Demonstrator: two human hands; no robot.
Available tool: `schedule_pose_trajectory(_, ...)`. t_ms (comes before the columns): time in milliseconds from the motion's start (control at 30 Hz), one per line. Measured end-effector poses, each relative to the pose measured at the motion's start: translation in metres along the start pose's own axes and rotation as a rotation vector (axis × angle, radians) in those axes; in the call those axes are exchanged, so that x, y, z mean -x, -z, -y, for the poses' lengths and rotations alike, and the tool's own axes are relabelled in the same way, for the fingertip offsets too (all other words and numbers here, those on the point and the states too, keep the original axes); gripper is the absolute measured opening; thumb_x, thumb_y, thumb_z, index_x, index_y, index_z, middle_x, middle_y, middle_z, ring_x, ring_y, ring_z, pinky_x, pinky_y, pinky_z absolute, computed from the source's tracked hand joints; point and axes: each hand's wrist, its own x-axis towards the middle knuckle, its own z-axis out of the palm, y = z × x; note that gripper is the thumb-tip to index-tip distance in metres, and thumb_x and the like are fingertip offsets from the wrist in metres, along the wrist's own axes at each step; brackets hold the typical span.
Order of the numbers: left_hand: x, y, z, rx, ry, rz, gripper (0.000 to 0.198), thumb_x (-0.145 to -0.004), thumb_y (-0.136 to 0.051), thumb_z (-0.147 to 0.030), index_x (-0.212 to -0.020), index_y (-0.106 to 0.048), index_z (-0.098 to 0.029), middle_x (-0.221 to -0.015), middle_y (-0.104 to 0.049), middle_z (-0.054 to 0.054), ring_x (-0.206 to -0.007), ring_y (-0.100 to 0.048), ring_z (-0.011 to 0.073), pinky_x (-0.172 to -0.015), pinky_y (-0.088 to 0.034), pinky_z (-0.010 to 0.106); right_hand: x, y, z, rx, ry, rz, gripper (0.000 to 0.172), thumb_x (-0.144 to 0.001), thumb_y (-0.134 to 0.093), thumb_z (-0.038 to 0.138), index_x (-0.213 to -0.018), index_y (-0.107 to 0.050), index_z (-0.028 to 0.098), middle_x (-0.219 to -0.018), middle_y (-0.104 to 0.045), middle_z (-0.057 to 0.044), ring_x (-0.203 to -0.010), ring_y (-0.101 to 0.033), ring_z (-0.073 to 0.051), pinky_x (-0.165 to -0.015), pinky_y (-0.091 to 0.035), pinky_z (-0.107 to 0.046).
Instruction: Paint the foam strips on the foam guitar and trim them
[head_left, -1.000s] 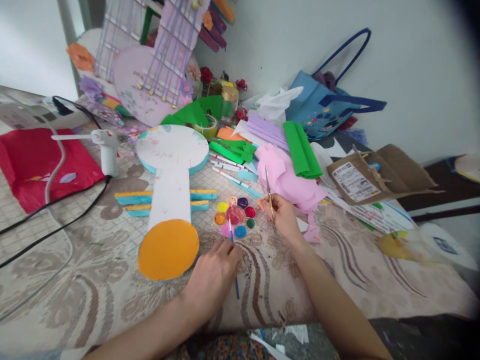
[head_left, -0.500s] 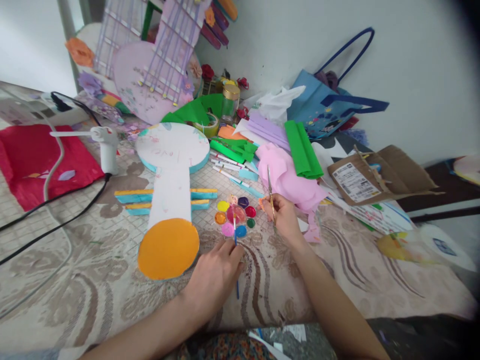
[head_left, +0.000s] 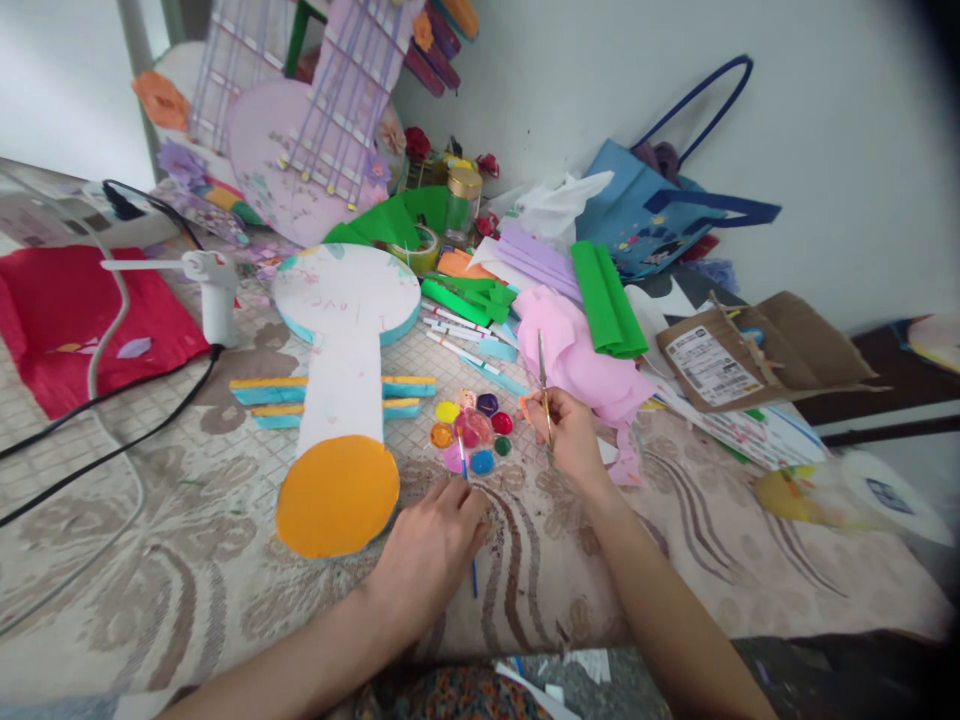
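Note:
My left hand (head_left: 435, 530) is closed over a thin blue paintbrush (head_left: 463, 464), whose tip lies over the flower-shaped paint palette (head_left: 472, 428). The brush's lower end sticks out below the palm. To the right of the palette, my right hand (head_left: 562, 428) grips thin metal scissors (head_left: 543, 365) that point away from me. A small orange scrap (head_left: 526, 403) shows by its fingertips. Left of the palette lies a white board (head_left: 345, 370) with blue edges, a yellow-orange disc (head_left: 337, 497) at its near end and sticks across its middle.
Pink crepe paper (head_left: 574, 360), a green roll (head_left: 609, 300) and several markers lie behind the hands. A cardboard package (head_left: 765, 350) and a plastic bottle (head_left: 855, 495) are on the right. A white glue gun (head_left: 217, 300) stands at left, with cables.
The brush tip has shifted slightly left over the palette, toward the pink well. Both hands have stayed nearly in place.

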Motion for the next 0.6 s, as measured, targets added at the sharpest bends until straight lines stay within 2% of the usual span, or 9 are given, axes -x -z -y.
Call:
schedule_pose_trajectory(200, 0.0004, -0.0013, 0.0012, -0.01, -0.029, 0.004, 0.016, -0.093, -0.042, -0.018, -0.088, -0.058, -0.019, -0.097, -0.062, 0.007, -0.089, -0.059, 0.0217, -0.073, -0.052, 0.034, -0.0003, -0.0001, -0.001, -0.012, -0.003, 0.012, 0.026, -0.079, -0.06, 0.045, -0.078, -0.059, 0.019, -0.065, -0.06, 0.0, -0.047, -0.043, -0.011, -0.044, -0.035, -0.024)
schedule_pose_trajectory(600, 0.0032, -0.0046, 0.0053, -0.015, -0.185, 0.035, 0.018, -0.093, -0.044, -0.016, -0.084, -0.059, -0.018, -0.097, -0.06, 0.007, -0.092, -0.058, 0.0214, -0.076, -0.053, 0.034, 0.0009, -0.0003, 0.0002, 0.0, -0.007, 0.017, 0.025, -0.079, -0.06, 0.045, -0.077, -0.059, 0.02, -0.061, -0.057, 0.002, -0.047, -0.042, -0.011, -0.044, -0.034, -0.024)
